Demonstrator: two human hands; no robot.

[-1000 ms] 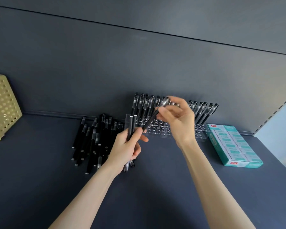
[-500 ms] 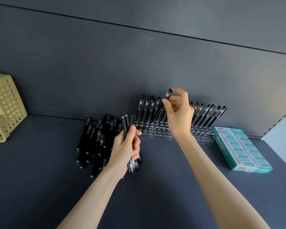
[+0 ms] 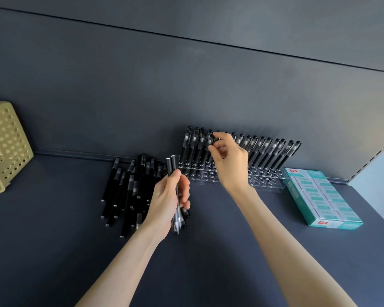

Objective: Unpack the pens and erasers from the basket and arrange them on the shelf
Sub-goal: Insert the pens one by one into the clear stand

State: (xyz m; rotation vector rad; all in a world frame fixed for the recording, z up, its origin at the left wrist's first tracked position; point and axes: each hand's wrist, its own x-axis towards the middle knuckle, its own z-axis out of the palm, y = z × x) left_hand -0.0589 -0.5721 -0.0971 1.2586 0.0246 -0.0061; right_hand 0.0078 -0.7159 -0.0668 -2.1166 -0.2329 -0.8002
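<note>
Stocking up: a person's right hand [image 3: 228,161] is pinching the cap end of a slim black pen [image 3: 209,139] among the slanted row standing in a clear plastic rack [image 3: 267,183] along the rear edge of the matte dark shelf [image 3: 53,240]. The left hand [image 3: 167,197] is gripping a small bundle [image 3: 173,166] of matching pens. A loose pile [image 3: 129,185] is lying just left of the rack, a teal eraser box [image 3: 324,199] just right of it. A perforated yellow plastic basket [image 3: 8,145] is sitting at the shelf's left edge.
</note>
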